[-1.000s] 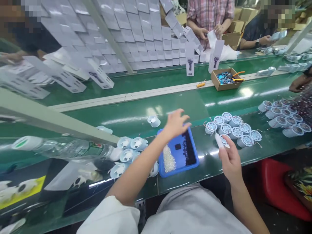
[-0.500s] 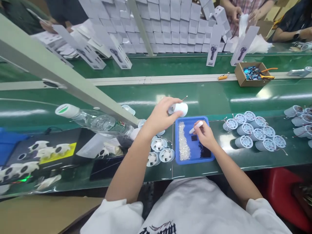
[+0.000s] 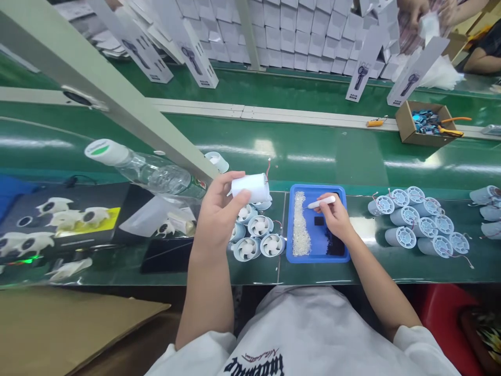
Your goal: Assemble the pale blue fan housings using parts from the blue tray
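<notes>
My left hand (image 3: 221, 209) is closed round a white fan housing (image 3: 250, 189), a short cylinder lying on its side with a thin red wire standing up at its right end. Between the fingers of my right hand (image 3: 335, 216) is a white pen-shaped tool (image 3: 323, 201), its thin tip pointing left over the blue tray (image 3: 318, 258). Small clear pieces (image 3: 301, 235) form a strip along the tray's left side. Black pieces (image 3: 335, 245) lie at its lower right, and a small black square (image 3: 319, 221) sits near the middle. Several fan units (image 3: 260, 226) with white blades stand below my left hand.
More housings (image 3: 407, 215) with wires stand right of the tray. A slanted metal post (image 3: 117, 99) and a plastic bottle (image 3: 152, 169) are at left. A cardboard box (image 3: 425, 125) with blue parts and orange-handled pliers stands behind. A co-worker's hands (image 3: 430, 10) show at top right.
My left hand has moved left and nearer with the housing, turning from above it to its left side. My right hand has shifted slightly, and the pen-shaped tool lies flatter. The view has tilted down.
</notes>
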Available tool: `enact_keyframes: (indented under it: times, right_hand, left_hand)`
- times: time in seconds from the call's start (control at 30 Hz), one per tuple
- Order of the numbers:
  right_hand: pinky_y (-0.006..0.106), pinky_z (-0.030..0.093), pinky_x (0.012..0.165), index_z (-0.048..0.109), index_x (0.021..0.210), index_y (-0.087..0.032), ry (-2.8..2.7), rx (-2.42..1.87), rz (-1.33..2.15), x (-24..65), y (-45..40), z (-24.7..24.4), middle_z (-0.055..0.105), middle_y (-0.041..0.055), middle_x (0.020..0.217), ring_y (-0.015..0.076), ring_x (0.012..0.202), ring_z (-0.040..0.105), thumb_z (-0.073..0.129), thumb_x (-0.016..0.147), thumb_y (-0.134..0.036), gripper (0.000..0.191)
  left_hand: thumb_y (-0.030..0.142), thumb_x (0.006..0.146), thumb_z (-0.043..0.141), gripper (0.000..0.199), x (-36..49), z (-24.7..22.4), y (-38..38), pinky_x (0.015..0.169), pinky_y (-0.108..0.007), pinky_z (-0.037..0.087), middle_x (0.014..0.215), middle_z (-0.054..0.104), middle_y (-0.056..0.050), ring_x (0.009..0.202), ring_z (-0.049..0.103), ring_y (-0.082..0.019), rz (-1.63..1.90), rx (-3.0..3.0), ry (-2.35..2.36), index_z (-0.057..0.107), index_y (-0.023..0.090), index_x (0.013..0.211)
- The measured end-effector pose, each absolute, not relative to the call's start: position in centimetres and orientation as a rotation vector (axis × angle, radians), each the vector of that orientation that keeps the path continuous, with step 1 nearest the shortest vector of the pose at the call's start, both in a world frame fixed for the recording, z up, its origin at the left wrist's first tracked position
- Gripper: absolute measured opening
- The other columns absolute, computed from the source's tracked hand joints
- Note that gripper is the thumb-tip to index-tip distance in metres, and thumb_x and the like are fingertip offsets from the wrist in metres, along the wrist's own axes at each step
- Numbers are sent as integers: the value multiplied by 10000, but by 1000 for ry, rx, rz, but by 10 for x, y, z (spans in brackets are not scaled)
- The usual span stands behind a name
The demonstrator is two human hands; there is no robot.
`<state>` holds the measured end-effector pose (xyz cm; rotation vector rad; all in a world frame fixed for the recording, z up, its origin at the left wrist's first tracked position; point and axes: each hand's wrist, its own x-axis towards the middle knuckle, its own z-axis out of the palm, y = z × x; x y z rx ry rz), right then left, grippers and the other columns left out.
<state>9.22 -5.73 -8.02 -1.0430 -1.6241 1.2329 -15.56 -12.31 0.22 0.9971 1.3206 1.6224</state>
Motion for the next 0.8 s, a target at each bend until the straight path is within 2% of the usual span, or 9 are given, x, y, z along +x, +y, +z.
enact_keyframes:
  times: [0.1, 0.2, 0.3, 0.47, 0.63, 0.8]
  right_hand:
    - [339, 545, 705, 518, 989, -208, -1692, -1056, 1164, 93, -59, -78, 639, 56, 865, 175, 749, 644, 466, 937, -596, 394]
    - [336, 508, 703, 525, 925, -215, -1851, -1074, 952, 97, -61, -71, 616, 59, 867, 177, 743, 600, 496, 942, -477, 265]
    - [325, 469, 685, 531, 894, -220, -1968, -1087, 843, 105, -59, -63, 595, 41, 820, 170, 699, 547, 517, 932, -417, 201]
    - [310, 434, 655, 523, 932, -218, -1747, -1144, 817, 118, -62, -63, 567, 10, 774, 149, 637, 518, 477, 962, -479, 267]
    - [305, 422, 637, 499, 947, -221, -1637, -1214, 784, 125, -73, -77, 524, -17, 720, 139, 596, 480, 447, 964, -548, 332]
    - [307, 429, 645, 509, 956, -221, -1695, -1193, 746, 124, -75, -79, 548, 0, 747, 154, 637, 505, 416, 977, -549, 341]
  left_hand:
    - [375, 727, 826, 359, -156, -1, -123, 728, -236, 539, 1017, 633, -31, 908, 619, -176, 1621, 969, 1299, 688, 259, 1038]
    - [385, 722, 831, 371, -154, -1, -121, 703, -239, 545, 999, 635, -32, 872, 626, -170, 1618, 945, 1287, 684, 259, 1038]
    - [420, 694, 844, 399, -151, 2, -120, 670, -276, 564, 941, 635, -32, 819, 638, -184, 1640, 899, 1262, 672, 249, 1011]
    - [482, 600, 904, 484, -150, 2, -120, 683, -338, 598, 910, 647, -25, 857, 669, -225, 1681, 771, 1171, 655, 271, 957]
    - [498, 607, 897, 471, -153, -3, -123, 738, -397, 603, 956, 663, -30, 972, 672, -279, 1691, 691, 1180, 648, 292, 949]
    - [508, 547, 927, 505, -153, -8, -124, 640, -319, 573, 969, 668, -15, 893, 659, -224, 1739, 592, 1192, 631, 277, 885]
